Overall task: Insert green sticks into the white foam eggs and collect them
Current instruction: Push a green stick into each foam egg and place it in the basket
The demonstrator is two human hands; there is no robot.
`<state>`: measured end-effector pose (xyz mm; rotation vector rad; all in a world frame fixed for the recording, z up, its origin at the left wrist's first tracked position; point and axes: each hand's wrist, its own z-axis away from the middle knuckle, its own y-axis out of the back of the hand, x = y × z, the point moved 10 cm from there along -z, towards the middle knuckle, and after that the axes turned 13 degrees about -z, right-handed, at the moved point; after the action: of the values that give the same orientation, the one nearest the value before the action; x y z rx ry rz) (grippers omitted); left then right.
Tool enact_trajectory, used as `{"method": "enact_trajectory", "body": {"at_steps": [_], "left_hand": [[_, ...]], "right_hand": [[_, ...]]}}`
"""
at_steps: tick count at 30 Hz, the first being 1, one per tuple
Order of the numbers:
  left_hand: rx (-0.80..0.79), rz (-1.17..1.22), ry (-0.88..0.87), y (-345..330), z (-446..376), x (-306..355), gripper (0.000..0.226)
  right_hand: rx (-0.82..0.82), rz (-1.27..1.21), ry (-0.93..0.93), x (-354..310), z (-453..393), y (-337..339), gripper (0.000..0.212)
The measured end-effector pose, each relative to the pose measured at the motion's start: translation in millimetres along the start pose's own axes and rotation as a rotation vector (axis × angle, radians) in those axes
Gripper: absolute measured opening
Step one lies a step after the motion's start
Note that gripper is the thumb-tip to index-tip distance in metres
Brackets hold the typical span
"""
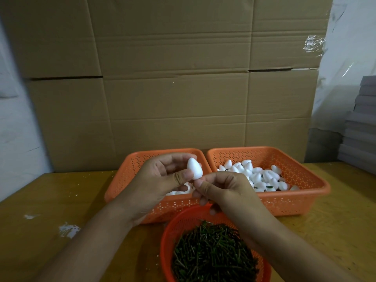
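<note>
Holding a white foam egg [194, 168] at its lower end, left hand [162, 180] keeps it above the left orange basket [122, 180], long axis near upright, narrow tip up. Right hand [221, 190], just below-right of egg, fingers pinched; stick not visible betw. them, so cannot tell what it grips. Green sticks [213, 255] fill the round basket [168, 237] nearest. Wooden counter [40, 210]; cardboard boxes [173, 78] behind.

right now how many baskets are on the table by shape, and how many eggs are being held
Rectangular orange baskets: 2 (left basket, right basket)
Round orange basket of green sticks: 1
Foam egg held, in the left hand: 1
Total: 3 baskets, 1 held egg
</note>
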<state>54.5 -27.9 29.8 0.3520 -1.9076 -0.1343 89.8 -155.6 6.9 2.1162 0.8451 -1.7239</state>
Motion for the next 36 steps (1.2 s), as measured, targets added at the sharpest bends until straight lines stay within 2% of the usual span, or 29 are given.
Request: {"method": "enact_trajectory", "body": {"at_steps": [7,15,30,36], "left_hand": [[0.029,-0.042,-0.016,-0.6,-0.7,-0.2,0.039],[0.041,-0.062,-0.041,2.0,-1.9,0.8,0.027],[0.021,-0.053,-0.03,-0.1,-1.6,-1.2,0.027],[0.044,-0.048,-0.019,1.4,-1.2,-1.9,0.032]], "right_hand": [[0.105,-0.06,0.007,-2.8,-0.1,11.2,0.014],[0.088,-0.042,0.016,-5.1,0.8,8.9,0.009],[0.048,0.001,0.005,-4.9,1.5,5.0,0.015],[0.074,-0.006,0.046,-7.4,2.1,7.2,0.011]]}}
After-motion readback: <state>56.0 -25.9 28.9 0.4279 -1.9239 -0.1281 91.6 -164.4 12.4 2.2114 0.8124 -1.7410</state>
